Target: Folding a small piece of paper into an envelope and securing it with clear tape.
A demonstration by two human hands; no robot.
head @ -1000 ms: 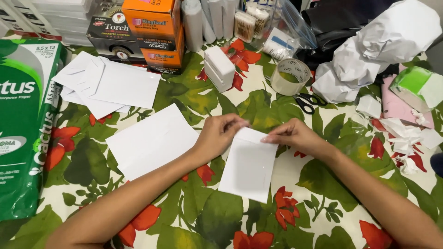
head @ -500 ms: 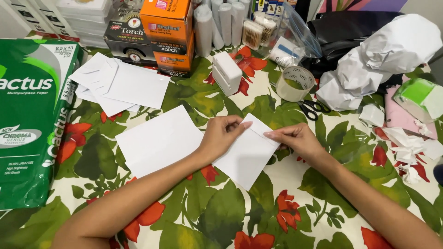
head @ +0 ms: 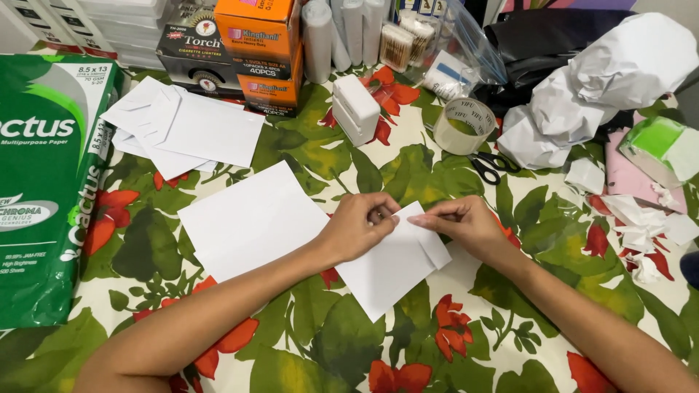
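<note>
Both grips closed on a smooth white folded paper sheet (head: 389,266) lying flat on the glossy floral-print worktop (head: 466,349) just right of a larger plain white rectangle (head: 251,222), left hand (head: 357,227) pinching its upper edge, right hand (head: 466,222) pressing its folded corner flap.

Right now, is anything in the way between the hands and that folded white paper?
Nothing visible: the left hand and right hand both already touch the folded white paper at its top corner.
</note>
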